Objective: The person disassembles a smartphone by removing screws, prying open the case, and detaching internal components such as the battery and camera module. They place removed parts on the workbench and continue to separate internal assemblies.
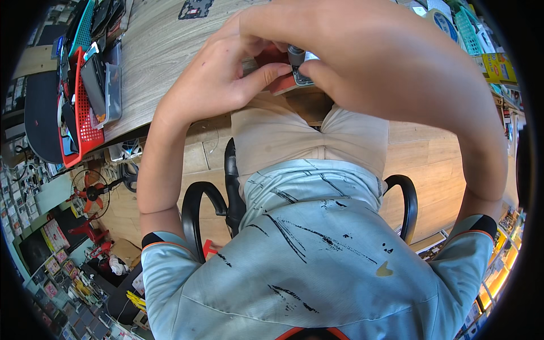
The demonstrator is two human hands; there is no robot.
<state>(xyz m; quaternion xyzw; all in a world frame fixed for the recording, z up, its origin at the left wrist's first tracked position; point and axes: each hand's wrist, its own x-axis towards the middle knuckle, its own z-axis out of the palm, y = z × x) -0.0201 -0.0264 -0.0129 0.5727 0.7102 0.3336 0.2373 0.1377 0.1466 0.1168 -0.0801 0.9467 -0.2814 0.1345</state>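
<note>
At upper frame, over the wooden desk [170, 39], my left hand [221, 79] and right hand [362, 51] gripped a red device [277, 84]; its long axis was hidden.

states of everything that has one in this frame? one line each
left hand: closed on the red block, thumb pressed to it
right hand: gripping the grey tool, upright
red block: held at the table edge, mostly hidden
red basket: full, upright
fan: on floor; spinning or not, unclear

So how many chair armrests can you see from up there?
2. One black armrest loops at the person's left side, the other armrest at the right side; the torso hides their lower parts.
</note>
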